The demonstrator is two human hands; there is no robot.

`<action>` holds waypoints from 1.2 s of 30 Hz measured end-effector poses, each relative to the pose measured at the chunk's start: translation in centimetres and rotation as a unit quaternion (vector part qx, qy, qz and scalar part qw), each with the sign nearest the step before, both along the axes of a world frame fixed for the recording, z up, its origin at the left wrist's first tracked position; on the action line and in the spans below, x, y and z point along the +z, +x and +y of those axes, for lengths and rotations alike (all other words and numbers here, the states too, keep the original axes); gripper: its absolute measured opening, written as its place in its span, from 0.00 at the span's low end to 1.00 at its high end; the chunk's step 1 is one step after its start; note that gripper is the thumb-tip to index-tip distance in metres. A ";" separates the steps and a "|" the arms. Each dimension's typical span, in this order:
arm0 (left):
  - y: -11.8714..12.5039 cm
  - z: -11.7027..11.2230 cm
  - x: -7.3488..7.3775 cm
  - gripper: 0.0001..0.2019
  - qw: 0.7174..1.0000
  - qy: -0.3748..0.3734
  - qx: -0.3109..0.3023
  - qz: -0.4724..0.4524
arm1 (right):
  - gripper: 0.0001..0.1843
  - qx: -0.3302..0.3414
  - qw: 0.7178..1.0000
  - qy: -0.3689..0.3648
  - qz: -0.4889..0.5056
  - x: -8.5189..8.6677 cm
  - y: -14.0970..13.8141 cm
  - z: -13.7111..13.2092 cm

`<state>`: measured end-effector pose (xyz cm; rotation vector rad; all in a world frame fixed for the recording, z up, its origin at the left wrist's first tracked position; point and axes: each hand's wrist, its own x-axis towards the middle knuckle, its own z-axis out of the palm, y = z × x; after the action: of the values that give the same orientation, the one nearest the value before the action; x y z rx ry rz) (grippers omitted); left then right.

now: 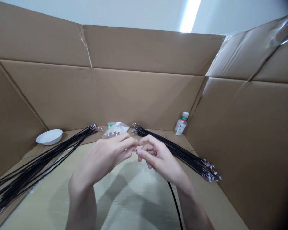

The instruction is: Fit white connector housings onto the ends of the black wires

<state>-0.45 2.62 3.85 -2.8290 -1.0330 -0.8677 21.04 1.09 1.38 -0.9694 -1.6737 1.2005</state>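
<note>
My left hand [105, 155] and my right hand [158, 156] meet in the middle above the tabletop, both with fingers pinched together. Between the fingertips sits a small part I cannot make out. A single black wire [175, 201] runs down from under my right hand toward the near edge. Just behind my right hand a bundle of black wires [182, 153] with metal terminal ends lies slanting to the right. A second, longer bundle of black wires [38, 163] lies to the left of my left hand. A clear bag of small white parts [115, 129] rests right behind the hands.
Tall cardboard walls [144, 95] enclose the work surface on the left, back and right. A white bowl [49, 136] sits at the far left. A small plastic bottle [181, 124] with a white cap stands in the back right corner.
</note>
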 end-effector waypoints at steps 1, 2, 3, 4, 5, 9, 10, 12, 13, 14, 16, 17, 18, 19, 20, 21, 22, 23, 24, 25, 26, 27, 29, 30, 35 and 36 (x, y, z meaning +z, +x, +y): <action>0.0 0.2 0.0 0.08 1.000 -0.005 0.001 -0.004 | 0.10 -0.010 1.000 0.008 0.014 0.0 -0.1 0.1; 0.1 0.3 0.0 0.07 1.000 -0.008 0.000 -0.011 | 0.10 -0.017 0.999 0.021 0.027 0.0 -0.2 0.2; 0.1 0.5 0.0 0.06 1.000 -0.010 -0.002 -0.022 | 0.10 -0.020 0.999 0.032 0.037 0.0 -0.3 0.3; 0.1 0.8 -0.1 0.05 0.999 -0.014 -0.009 -0.036 | 0.11 -0.020 0.998 0.037 0.047 0.0 -0.4 0.4; 0.1 1.0 -0.1 0.05 0.998 -0.020 -0.020 -0.058 | 0.12 -0.019 0.998 0.036 0.057 0.0 -0.4 0.5; 0.9 1.9 -0.5 0.05 0.961 -0.077 -0.077 -0.255 | 0.13 -0.039 0.995 0.021 0.094 0.3 -0.4 0.6; 1.3 2.1 -0.6 0.07 0.942 -0.103 -0.083 -0.309 | 0.13 -0.049 0.993 0.024 0.102 0.3 -0.3 0.5; 2.1 2.3 -0.7 0.09 0.906 -0.164 -0.084 -0.380 | 0.12 -0.069 0.991 0.040 0.112 0.5 -0.3 0.3; 2.5 2.4 -0.7 0.07 0.891 -0.198 -0.087 -0.399 | 0.11 -0.078 0.989 0.051 0.113 0.5 -0.3 0.2; 2.8 2.4 -0.7 0.06 0.875 -0.232 -0.091 -0.415 | 0.11 -0.087 0.988 0.061 0.111 0.6 -0.3 0.0; 3.2 2.5 -0.6 0.04 0.841 -0.297 -0.105 -0.439 | 0.11 -0.101 0.986 0.077 0.105 0.7 -0.3 -0.1; 3.4 2.6 -0.5 0.05 0.824 -0.328 -0.115 -0.448 | 0.11 -0.107 0.986 0.082 0.102 0.7 -0.3 -0.2; 3.5 2.6 -0.5 0.06 0.807 -0.355 -0.123 -0.455 | 0.11 -0.114 0.985 0.086 0.099 0.7 -0.2 -0.3; 3.5 2.6 -0.4 0.06 0.793 -0.378 -0.130 -0.460 | 0.11 -0.122 0.984 0.091 0.097 0.7 -0.2 -0.3; 3.5 2.6 -0.3 0.07 0.781 -0.397 -0.135 -0.463 | 0.11 -0.130 0.982 0.096 0.095 0.7 -0.2 -0.4; 3.5 2.6 -0.3 0.08 0.771 -0.413 -0.138 -0.465 | 0.11 -0.137 0.981 0.101 0.094 0.7 -0.1 -0.4; 3.6 2.6 -0.3 0.08 0.766 -0.422 -0.141 -0.465 | 0.11 -0.145 0.979 0.105 0.092 0.7 -0.1 -0.4; 3.6 2.6 -0.4 0.08 0.766 -0.423 -0.141 -0.463 | 0.11 -0.153 0.978 0.109 0.092 0.8 -0.1 -0.5; 3.6 2.6 -0.4 0.08 0.772 -0.416 -0.141 -0.460 | 0.11 -0.159 0.977 0.113 0.091 0.8 -0.1 -0.5; 3.7 2.6 -0.6 0.08 0.782 -0.403 -0.140 -0.455 | 0.11 -0.165 0.975 0.116 0.091 0.8 -0.2 -0.6; 3.8 2.6 -0.7 0.07 0.792 -0.388 -0.140 -0.450 | 0.11 -0.170 0.974 0.119 0.091 0.8 -0.2 -0.6; 3.9 2.7 -0.9 0.07 0.800 -0.376 -0.140 -0.447 | 0.11 -0.175 0.973 0.122 0.090 0.8 -0.3 -0.6; 4.2 2.8 -1.2 0.07 0.808 -0.359 -0.140 -0.446 | 0.11 -0.188 0.970 0.129 0.087 0.8 -0.4 -0.7; 4.3 2.9 -1.3 0.08 0.809 -0.354 -0.140 -0.448 | 0.11 -0.195 0.968 0.133 0.085 0.8 -0.4 -0.7; 4.6 3.2 -1.4 0.11 0.788 -0.378 -0.135 -0.468 | 0.11 -0.212 0.963 0.142 0.082 0.6 -0.1 -0.7; 4.6 3.2 -1.3 0.12 0.783 -0.383 -0.134 -0.471 | 0.11 -0.212 0.963 0.141 0.082 0.6 0.0 -0.8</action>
<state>4.16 5.81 2.51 -3.1456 -1.2408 -2.6101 21.08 0.33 1.97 -0.9572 -1.3694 0.7137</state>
